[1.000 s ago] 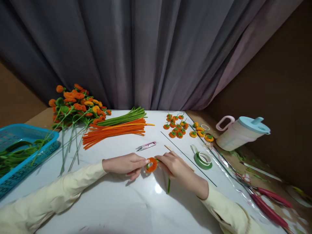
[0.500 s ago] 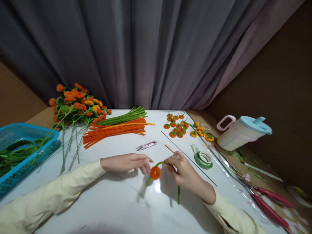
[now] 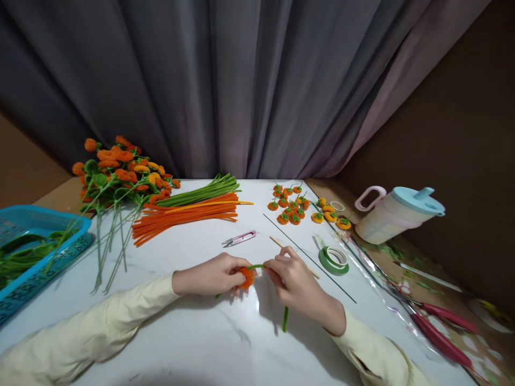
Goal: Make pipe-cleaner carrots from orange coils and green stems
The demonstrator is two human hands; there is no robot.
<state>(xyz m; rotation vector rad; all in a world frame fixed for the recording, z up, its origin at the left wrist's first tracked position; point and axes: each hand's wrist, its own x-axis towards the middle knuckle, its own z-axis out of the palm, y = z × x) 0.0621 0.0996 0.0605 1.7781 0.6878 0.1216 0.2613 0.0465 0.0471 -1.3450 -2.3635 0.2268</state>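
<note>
An orange fuzzy ball, like a small pipe-cleaner flower head, is pinched between the thumb and fingers of my left hand. From it a green pipe cleaner stretches across to my right hand, whose fingers are closed on it. One end of the green stem hangs below my right hand, and a short green bit shows under my left. Just beyond the hands lie pink-handled thread snips and a thin wooden stick, the stick partly hidden behind my right hand.
Orange pipe cleaners and green ones lie at the back, beside finished flowers. A blue basket stands left. Small orange heads, green tape, a tumbler and red-handled pliers are right.
My left hand has moved in and closed on the orange flower head, which hung from the green pipe cleaner before. My right hand keeps its hold. The view has shifted slightly.
</note>
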